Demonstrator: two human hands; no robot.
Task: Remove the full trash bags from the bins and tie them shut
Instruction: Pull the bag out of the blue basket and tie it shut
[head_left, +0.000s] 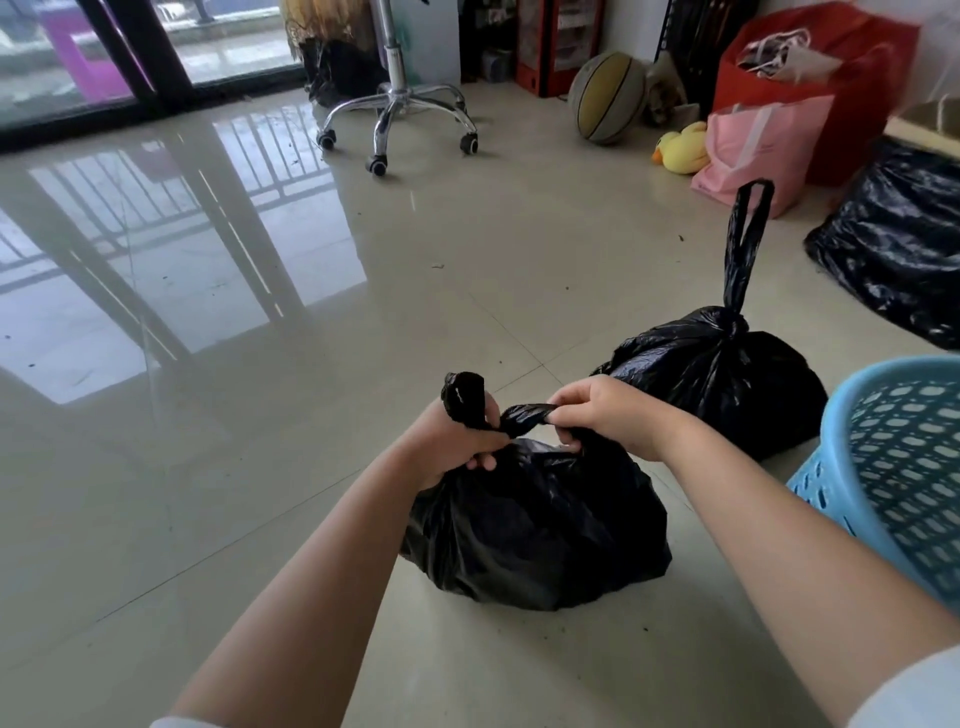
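Now two hands (457, 441) (602, 415) gripping one bag (535, 525); second bag (717, 369) tied.

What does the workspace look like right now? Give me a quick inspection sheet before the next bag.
Surface: glossy tiled floor, a few dark specks.
Job's things: near black trash bag on the floor, its handles being knotted; second black trash bag behind it, already tied, loop upright; blue perforated bin at right.
Clutter: basketball, yellow duck toy, pink bag, red bag, loose black plastic.
Grippers: left hand and right hand each closed on a handle of the near bag.
Cables: nothing seen.
Surroundings: swivel chair base, glass doors.
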